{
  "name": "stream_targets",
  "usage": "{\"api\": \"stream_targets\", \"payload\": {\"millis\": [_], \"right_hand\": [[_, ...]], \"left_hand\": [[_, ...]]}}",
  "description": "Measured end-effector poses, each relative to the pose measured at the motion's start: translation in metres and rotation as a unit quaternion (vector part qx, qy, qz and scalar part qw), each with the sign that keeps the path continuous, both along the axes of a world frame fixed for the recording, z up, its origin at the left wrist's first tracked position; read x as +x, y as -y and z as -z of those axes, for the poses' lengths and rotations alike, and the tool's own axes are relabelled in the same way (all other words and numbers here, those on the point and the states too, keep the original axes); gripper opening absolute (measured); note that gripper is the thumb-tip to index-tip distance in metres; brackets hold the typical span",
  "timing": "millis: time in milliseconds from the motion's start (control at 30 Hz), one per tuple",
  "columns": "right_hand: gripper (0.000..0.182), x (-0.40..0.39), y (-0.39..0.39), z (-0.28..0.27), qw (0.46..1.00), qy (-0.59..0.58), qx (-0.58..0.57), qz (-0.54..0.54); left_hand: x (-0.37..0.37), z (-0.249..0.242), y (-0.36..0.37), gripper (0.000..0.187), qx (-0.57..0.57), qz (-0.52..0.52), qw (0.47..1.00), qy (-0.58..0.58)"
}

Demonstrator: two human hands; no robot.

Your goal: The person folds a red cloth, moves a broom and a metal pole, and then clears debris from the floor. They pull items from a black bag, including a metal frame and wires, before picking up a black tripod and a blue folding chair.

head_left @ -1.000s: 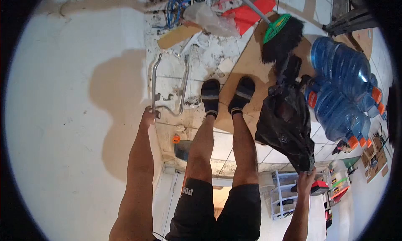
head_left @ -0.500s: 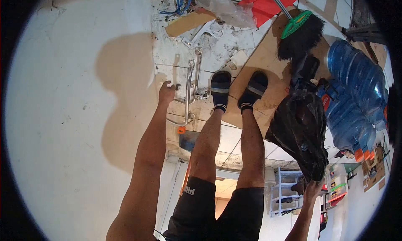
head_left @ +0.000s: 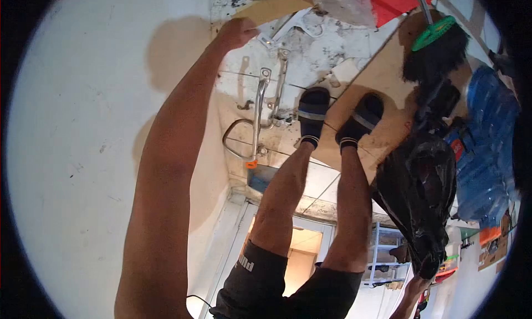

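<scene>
My left hand [head_left: 238, 34] is closed at the left end of a tan cardboard strip [head_left: 274, 7], its fingertips partly hidden. Just right of it lies a white bracket-like piece [head_left: 288, 28] on the dirty tiles. At the lower right, my right hand [head_left: 418, 286] grips the gathered end of a black plastic bag [head_left: 424, 180], which hangs with its bulky part beside my right leg. Nearer my feet than my left hand is a bent metal tube frame [head_left: 259, 111] with an orange end.
A green-headed broom [head_left: 435, 33] with black bristles rests over flat cardboard [head_left: 382, 69]. Blue water bottles [head_left: 485, 152] stand at the right. Red material [head_left: 393, 3] and clear plastic [head_left: 346, 6] lie at the top. A white wall [head_left: 94, 125] borders the left side.
My left hand has moved forward from beside the metal frame to the cardboard strip and closed there. The view has shifted; my right hand still holds the black bag.
</scene>
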State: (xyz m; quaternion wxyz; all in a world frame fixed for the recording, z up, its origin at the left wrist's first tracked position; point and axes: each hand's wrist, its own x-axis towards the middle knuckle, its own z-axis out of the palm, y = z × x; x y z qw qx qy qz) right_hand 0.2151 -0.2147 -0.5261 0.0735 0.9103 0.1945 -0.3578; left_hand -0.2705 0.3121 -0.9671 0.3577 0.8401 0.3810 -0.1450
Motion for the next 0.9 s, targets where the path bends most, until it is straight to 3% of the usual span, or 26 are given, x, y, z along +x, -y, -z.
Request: {"api": "stream_targets", "payload": {"millis": [67, 167, 267, 300, 400, 500, 600, 700, 733, 767, 833, 867, 900], "right_hand": [[0.045, 0.0, 0.011, -0.002, 0.998, 0.022, -0.027, -0.056], [0.046, 0.006, 0.024, 0.0, 0.988, 0.045, -0.064, -0.135], [0.046, 0.007, 0.037, 0.0, 0.969, 0.065, -0.087, -0.22], [0.046, 0.008, 0.04, 0.001, 0.965, 0.069, -0.09, -0.236], [0.047, 0.006, 0.051, -0.001, 0.95, 0.084, -0.102, -0.282], [0.047, 0.011, 0.059, -0.007, 0.941, 0.081, -0.103, -0.311], [0.047, 0.009, 0.072, -0.011, 0.94, 0.081, -0.085, -0.32], [0.047, -0.009, 0.064, -0.006, 0.997, 0.049, 0.019, -0.059], [0.046, -0.014, 0.061, -0.004, 0.997, 0.035, 0.055, 0.028], [0.046, -0.016, 0.06, -0.002, 0.989, 0.021, 0.088, 0.113], [0.045, -0.018, 0.066, 0.002, 0.994, 0.027, 0.07, 0.074], [0.044, -0.019, 0.076, 0.001, 0.996, 0.04, 0.053, 0.056], [0.044, -0.024, 0.097, 0.008, 0.997, 0.029, 0.033, 0.061]], "left_hand": [[0.042, 0.014, -0.003, 0.037, -0.017, 0.065, 0.998, -0.019], [0.115, 0.002, 0.022, 0.045, 0.019, 0.053, 0.956, -0.288], [0.133, 0.029, 0.039, 0.049, 0.057, 0.001, 0.944, -0.325], [0.123, 0.066, 0.044, 0.045, 0.105, -0.049, 0.942, -0.314], [0.14, 0.064, 0.05, 0.038, 0.116, -0.119, 0.938, -0.305], [0.168, -0.011, 0.047, 0.032, 0.034, -0.047, 0.959, -0.277], [0.167, -0.058, 0.05, 0.028, 0.067, 0.057, 0.977, -0.196], [0.157, -0.158, 0.07, 0.027, -0.029, 0.108, 0.981, -0.155], [0.14, -0.174, 0.092, 0.029, -0.042, 0.028, 0.986, -0.159], [0.129, -0.206, 0.102, 0.031, -0.098, 0.017, 0.979, -0.18], [0.102, -0.258, 0.136, 0.025, -0.104, -0.097, 0.975, -0.169], [0.075, -0.263, 0.163, 0.03, -0.067, -0.162, 0.979, -0.099], [0.047, -0.254, 0.197, 0.029, -0.052, -0.262, 0.958, -0.108]]}}
